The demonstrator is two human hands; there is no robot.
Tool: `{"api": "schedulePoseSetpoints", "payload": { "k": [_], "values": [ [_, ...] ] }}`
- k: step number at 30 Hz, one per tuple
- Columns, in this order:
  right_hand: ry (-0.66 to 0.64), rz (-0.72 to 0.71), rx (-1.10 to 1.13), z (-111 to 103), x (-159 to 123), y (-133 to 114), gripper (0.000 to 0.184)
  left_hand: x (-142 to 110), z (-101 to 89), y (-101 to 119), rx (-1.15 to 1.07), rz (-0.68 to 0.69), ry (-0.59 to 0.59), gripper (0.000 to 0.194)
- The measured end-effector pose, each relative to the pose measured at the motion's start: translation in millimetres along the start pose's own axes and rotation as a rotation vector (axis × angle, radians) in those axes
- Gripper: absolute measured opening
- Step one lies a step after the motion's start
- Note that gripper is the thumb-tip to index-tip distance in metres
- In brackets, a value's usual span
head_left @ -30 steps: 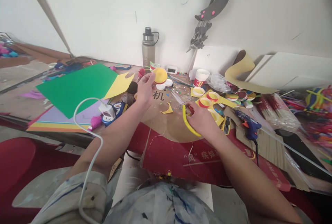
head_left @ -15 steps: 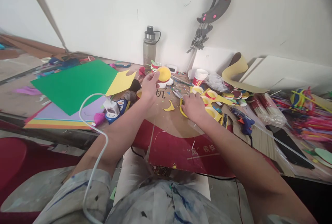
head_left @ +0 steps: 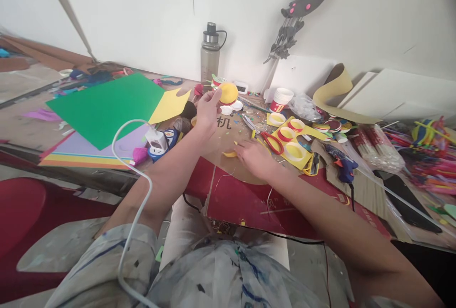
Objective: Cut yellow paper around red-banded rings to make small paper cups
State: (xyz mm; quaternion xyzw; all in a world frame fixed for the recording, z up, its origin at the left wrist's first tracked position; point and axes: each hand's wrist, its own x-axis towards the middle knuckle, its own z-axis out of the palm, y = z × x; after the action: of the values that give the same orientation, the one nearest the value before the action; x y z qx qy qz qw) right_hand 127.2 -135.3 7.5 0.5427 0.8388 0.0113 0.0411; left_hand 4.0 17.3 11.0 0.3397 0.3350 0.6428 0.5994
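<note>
My left hand (head_left: 209,112) is closed, pinching a round yellow paper-faced piece (head_left: 228,93) with a red rim, raised above the back of the cardboard. My right hand (head_left: 253,156) is low over the cardboard, its fingers closed on a curved yellow paper scrap (head_left: 230,154); the fingertips partly cover the scrap. Just beyond that hand lie scissors with red and yellow handles (head_left: 272,143), their blades pointing to the back. Right of them is a yellow sheet (head_left: 273,133) bearing several cut paper-cup rings (head_left: 295,151).
A grey bottle (head_left: 210,56) stands by the wall, with stacked paper cups (head_left: 281,99) to its right. Green paper (head_left: 107,108) and a power strip (head_left: 162,144) with a white cable lie left. A glue gun (head_left: 344,165) and a phone (head_left: 406,198) lie right.
My right hand has let go of the scissors, which now lie on the cardboard, and has moved left onto the yellow scrap. My left hand still holds the round piece.
</note>
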Motion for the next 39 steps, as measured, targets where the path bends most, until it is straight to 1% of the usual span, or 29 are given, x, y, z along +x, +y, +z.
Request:
{"api": "schedulePoseSetpoints", "payload": {
  "k": [2,3,5,6,7,8,9,10,12,14,16,18,19,21,23,24,25,26,27,29,30,31,32,34,36,37,39],
  "values": [
    [-0.053,-0.122,0.095,-7,-23,-18,0.038,0,-0.7,-1,0.007,0.003,-0.007,0.021],
    [-0.086,-0.219,0.174,-11,-35,-27,0.038,0,-0.9,-2,0.008,0.000,-0.011,0.022],
    [-0.162,-0.395,0.391,-17,-58,-42,0.038,-1,-1.0,-3,0.001,-0.006,-0.022,0.022],
    [-0.168,-0.428,0.497,-20,-64,-46,0.037,-1,-0.9,-3,-0.005,-0.006,-0.028,0.021],
    [-0.140,-0.411,0.568,-21,-67,-47,0.035,-1,-0.9,-3,-0.008,-0.004,-0.033,0.020],
    [-0.071,-0.355,0.600,-21,-64,-43,0.035,-1,-1.0,-3,-0.008,-0.001,-0.034,0.020],
    [0.027,-0.273,0.599,-19,-57,-37,0.037,0,-1.2,-3,-0.006,0.002,-0.032,0.020],
    [0.108,-0.194,0.565,-16,-45,-28,0.042,0,-1.6,-3,-0.001,0.005,-0.029,0.020],
    [0.195,-0.054,0.469,-6,-13,-5,0.053,2,-2.7,-1,0.015,0.012,-0.019,0.021],
    [0.211,0.062,0.375,6,24,13,0.063,3,-3.6,0,0.028,0.025,-0.010,0.022],
    [0.142,0.162,0.313,16,54,19,0.073,4,-4.1,2,0.035,0.039,0.004,0.024],
    [0.041,0.225,0.301,24,69,11,0.075,4,-4.1,3,0.038,0.046,0.018,0.026],
    [0.021,0.201,0.297,26,69,2,0.077,4,-4.1,4,0.041,0.045,0.024,0.027],
    [0.024,0.046,0.295,27,57,-20,0.079,4,-3.8,4,0.046,0.037,0.030,0.026],
    [-0.007,-0.180,0.322,22,29,-42,0.082,3,-3.5,4,0.045,0.031,0.026,0.024],
    [0.012,-0.296,0.353,18,11,-52,0.082,3,-3.4,4,0.041,0.030,0.022,0.023],
    [0.035,-0.394,0.410,12,-7,-59,0.075,3,-3.3,3,0.036,0.030,0.018,0.022],
    [0.022,-0.468,0.496,5,-24,-63,0.061,3,-3.3,3,0.031,0.029,0.015,0.022],
    [-0.063,-0.514,0.610,-2,-39,-66,0.048,3,-3.3,2,0.029,0.025,0.012,0.022],
    [-0.297,-0.556,0.854,-16,-60,-64,0.026,3,-3.3,1,0.029,0.013,-0.001,0.024],
    [-0.302,-0.552,0.958,-20,-66,-60,0.023,2,-3.3,0,0.030,0.003,-0.018,0.025],
    [-0.249,-0.537,1.034,-24,-67,-55,0.024,1,-3.2,-1,0.029,-0.012,-0.041,0.027],
    [-0.142,-0.493,1.078,-25,-66,-48,0.026,0,-3.1,-2,0.028,-0.029,-0.071,0.028],
    [0.186,-0.326,1.065,-23,-55,-30,0.031,-4,-2.7,-3,0.025,-0.070,-0.138,0.031],
    [0.454,-0.035,1.082,-16,-39,-9,0.036,-8,-1.9,-5,0.027,-0.101,-0.200,0.032],
    [0.580,0.102,1.114,-11,-31,2,0.034,-10,-1.4,-7,0.035,-0.118,-0.227,0.033],
    [0.805,0.266,1.142,-1,-17,23,0.033,-15,-0.3,-10,0.064,-0.137,-0.284,0.036]
  ]
}}
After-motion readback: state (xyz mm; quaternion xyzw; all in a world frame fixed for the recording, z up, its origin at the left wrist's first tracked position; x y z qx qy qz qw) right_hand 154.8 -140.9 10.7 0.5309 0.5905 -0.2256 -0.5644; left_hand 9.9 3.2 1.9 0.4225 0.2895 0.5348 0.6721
